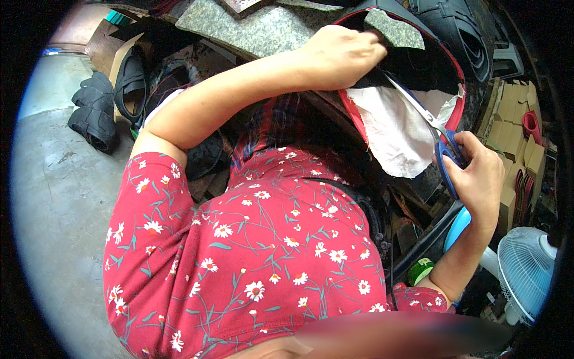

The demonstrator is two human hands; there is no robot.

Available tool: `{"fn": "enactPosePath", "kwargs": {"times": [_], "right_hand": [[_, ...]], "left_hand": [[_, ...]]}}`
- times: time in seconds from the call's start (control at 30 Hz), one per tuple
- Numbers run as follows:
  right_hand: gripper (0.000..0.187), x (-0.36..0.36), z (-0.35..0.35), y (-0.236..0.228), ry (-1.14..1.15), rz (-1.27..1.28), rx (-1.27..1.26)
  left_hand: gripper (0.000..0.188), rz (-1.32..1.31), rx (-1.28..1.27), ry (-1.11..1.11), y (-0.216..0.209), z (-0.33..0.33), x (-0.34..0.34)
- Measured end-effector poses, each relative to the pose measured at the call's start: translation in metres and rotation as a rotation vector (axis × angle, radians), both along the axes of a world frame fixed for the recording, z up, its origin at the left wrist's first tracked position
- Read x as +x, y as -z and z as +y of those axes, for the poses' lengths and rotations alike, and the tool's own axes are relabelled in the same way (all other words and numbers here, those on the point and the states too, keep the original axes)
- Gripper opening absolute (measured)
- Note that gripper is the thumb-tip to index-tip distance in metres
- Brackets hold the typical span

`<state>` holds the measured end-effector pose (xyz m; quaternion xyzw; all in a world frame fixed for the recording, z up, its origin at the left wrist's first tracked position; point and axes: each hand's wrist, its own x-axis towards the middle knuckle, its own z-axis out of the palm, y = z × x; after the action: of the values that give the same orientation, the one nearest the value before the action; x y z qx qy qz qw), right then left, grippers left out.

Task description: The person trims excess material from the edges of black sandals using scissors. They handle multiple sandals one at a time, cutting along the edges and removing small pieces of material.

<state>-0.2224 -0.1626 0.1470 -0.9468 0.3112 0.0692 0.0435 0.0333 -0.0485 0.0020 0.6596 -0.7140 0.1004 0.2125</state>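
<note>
In my right hand [478,170] is a pair of scissors [418,107] with blue handles and metal blades. The blades point up and left across a looped black piece [427,66] with red edging, and their tips lie close to my left hand. White lining cloth [391,128] hangs from the near side of this piece, its edge ragged. My left hand [347,57] is closed over the left side of the black piece, fingers bent together. Its fingertips are partly blurred, and whatever they pinch is too small to make out.
Behind the work is a speckled grey slab [257,30]. Black sandals [92,113] stand on the floor at left, and black footwear [451,30] lies at the far right. Cardboard boxes [517,113] and a fan [526,269] are on the right.
</note>
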Motion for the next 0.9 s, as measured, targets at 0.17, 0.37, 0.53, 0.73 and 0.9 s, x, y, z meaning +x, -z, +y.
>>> {"fn": "enactPosePath", "kwargs": {"times": [0.17,0.37,0.53,0.73,0.9], "right_hand": [[0.033,0.009,0.008,0.014,-0.082,-0.055,-0.041],[0.032,0.021,0.013,0.030,-0.118,-0.034,-0.122],[0.031,0.016,0.013,0.026,-0.191,0.029,-0.094],[0.027,-0.038,-0.028,0.005,-0.059,-0.180,0.334],[0.042,-0.083,-0.066,0.014,0.106,-0.860,0.584]], "left_hand": [[0.014,0.209,-0.167,0.002,0.001,0.000,0.005],[0.015,0.246,-0.128,-0.002,0.000,-0.001,0.004],[0.016,0.313,-0.109,-0.068,-0.009,-0.002,0.004],[0.054,0.282,-0.105,0.562,-0.028,0.027,0.007],[0.037,-0.086,0.068,0.375,-0.044,0.036,-0.005]]}}
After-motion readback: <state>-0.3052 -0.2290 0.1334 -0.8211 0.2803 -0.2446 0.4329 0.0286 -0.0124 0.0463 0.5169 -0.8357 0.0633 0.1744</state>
